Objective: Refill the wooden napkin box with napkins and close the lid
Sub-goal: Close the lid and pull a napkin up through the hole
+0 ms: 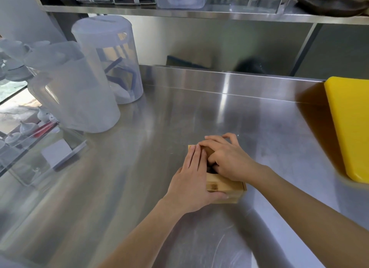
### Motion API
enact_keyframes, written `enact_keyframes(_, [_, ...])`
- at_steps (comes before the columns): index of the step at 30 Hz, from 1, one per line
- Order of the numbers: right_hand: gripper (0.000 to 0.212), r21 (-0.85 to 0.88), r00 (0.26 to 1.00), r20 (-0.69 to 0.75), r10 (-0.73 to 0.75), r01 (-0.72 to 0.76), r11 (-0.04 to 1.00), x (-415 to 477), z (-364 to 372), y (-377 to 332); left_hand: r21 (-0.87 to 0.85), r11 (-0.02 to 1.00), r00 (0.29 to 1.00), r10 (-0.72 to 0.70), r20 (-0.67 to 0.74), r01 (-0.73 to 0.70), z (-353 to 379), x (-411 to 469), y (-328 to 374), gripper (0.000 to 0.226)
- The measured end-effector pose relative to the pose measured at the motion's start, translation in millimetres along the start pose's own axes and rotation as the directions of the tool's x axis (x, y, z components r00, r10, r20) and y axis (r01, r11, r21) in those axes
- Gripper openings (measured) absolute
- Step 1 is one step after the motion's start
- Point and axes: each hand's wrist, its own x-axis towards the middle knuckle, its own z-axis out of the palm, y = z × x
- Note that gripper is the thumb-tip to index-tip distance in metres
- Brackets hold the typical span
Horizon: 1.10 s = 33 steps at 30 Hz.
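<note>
Wooden box (225, 187): near tabletop (199, 111) front edge, left hand (191, 179) gripping its side, right hand (229, 159) pressing flat on top. Risk: uneven pressure jams lid, pinches fingers; napkins unseen.

The counter (199, 107) is brushed stainless steel, smooth and glossy, with fine scuffs and streaked reflections. The shelf (199, 12) above is the same shiny steel. The box (225, 189) is pale wood with a visible grain and a satin finish. Two jugs (83, 95) at the left are frosted, translucent plastic, matt and cloudy. The board (351, 123) at the right is yellow plastic, smooth with a soft sheen. A bowl (329, 3) on the shelf looks like dark, matt wood.
</note>
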Motion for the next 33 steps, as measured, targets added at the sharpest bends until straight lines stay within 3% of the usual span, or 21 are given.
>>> enact_keyframes(11, [0.019, 0.043, 0.999, -0.031, 0.024, -0.023, 0.999, -4.3, 0.4, 3.1, -0.009, 1.0, 1.0, 0.003, 0.002, -0.003, -0.1, -0.3, -0.6, 0.12])
enact_keyframes(19, [0.029, -0.161, 0.983, 0.157, 0.091, -0.066, 0.985, -5.2, -6.8, -10.4, -0.025, 1.0, 1.0, 0.0, -0.008, 0.0, 2.0, 1.0, -1.0, 0.119])
enact_keyframes(26, [0.03, -0.022, 0.993, 0.077, 0.086, -0.084, 0.996, 2.5, -7.9, -9.3, -0.034, 0.999, 1.0, 0.004, -0.012, -0.004, 3.3, 1.9, -1.3, 0.121])
enact_keyframes(33, [0.015, -0.057, 0.998, -0.053, -0.029, 0.026, 0.998, -1.1, 2.3, 2.2, -0.017, 1.0, 1.0, -0.007, 0.004, 0.007, 1.4, 1.0, -0.4, 0.123])
